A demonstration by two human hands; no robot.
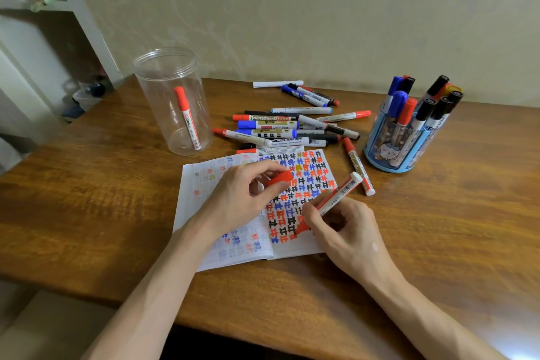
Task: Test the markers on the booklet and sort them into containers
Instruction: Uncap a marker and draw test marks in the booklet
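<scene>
Testing step: right grip (347, 225) clamped on red marker (336, 194) marking booklet (295, 248), left grip (242, 199) pinching its cap (280, 178); recapping likely next.

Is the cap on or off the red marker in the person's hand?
Off. The left hand pinches the red cap apart from the red marker, which the right hand holds with its bare tip on the booklet.

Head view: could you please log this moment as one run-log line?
step: testing red marker on booklet | right hand: holds marker, tip on page | left hand: pinches red cap | clear jar: holds one capped marker
</scene>
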